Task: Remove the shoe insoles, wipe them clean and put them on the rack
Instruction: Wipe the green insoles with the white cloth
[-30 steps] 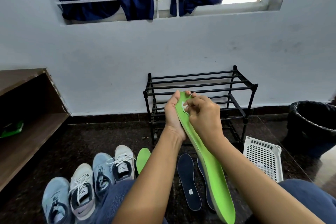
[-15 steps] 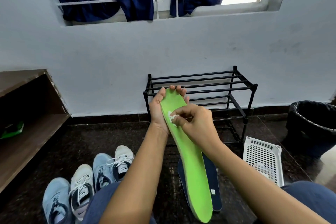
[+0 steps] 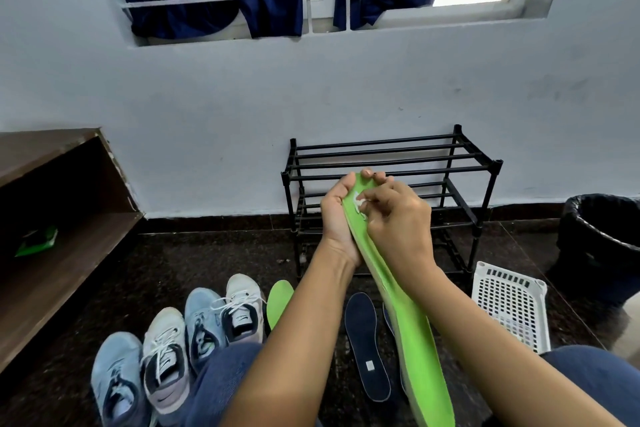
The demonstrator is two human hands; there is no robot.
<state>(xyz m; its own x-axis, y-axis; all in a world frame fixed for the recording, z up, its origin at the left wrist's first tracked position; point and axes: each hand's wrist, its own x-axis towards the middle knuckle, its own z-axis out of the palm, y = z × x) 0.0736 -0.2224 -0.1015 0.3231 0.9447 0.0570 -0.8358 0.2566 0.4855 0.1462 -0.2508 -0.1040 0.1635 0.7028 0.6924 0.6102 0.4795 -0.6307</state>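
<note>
- The left hand [image 3: 337, 215] was clamped round the toe end of a green insole [image 3: 412, 329], fingers curled behind it and thumb along the near edge. It held the insole up in front of the rack [image 3: 381, 152], heel end dropping toward the person's lap.
- The right hand [image 3: 398, 218] was closed in a pinch on a small white wipe [image 3: 358, 201], pressing it against the insole's face near the toe.
- From that I judged the job to be in its wiping stage, with this insole only part cleaned.
- Removal looked largely done. A second green insole [image 3: 280, 302] lay on the floor [image 3: 207, 260] just beside the shoes [image 3: 202, 333], and a navy insole [image 3: 363, 333] lay flat nearby. The edge of another dark one showed behind the held insole.
- Four shoes stood in a row; whether any kept an insole inside I could not tell, nor which loose insoles were already wiped.
- I saw no insole on the rack's bars, so the placing seemed wholly left to do.
- The held insole looked like thin, pliant foam, matte and bright lime, long and rounded at the toe, bowing under its own weight.
- The wipe was crumpled and soft, little more than a scrap.
- The navy insole was flatter and darker, with a small pale label near the heel.
- The rack was slim black tubing in open tiers, so a narrow insole would, I guessed, need laying across several bars.
- The shoes were pale blue and white mesh trainers with white laces; the floor was dark speckled stone.
</note>
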